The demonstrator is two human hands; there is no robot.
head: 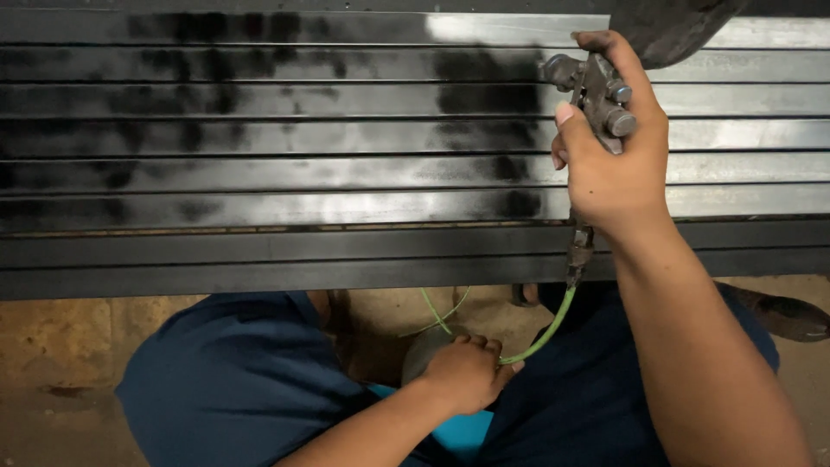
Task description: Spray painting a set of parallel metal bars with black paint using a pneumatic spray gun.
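My right hand [612, 164] grips a grey metal spray gun [596, 95], held over a row of long metal bars [346, 173]. The bars run left to right and are mostly coated in wet black paint; their right ends still show bare grey metal. A green air hose [553, 320] drops from the gun's base down to my left hand [467, 372], which is closed around it low between my knees. A dark paint cup [666, 30] sits above the gun at the top edge.
My knees in dark blue trousers [233, 380] fill the lower part of the view. A concrete floor [60, 346] shows at the lower left. A dark shoe [782, 313] lies at the right under the bars.
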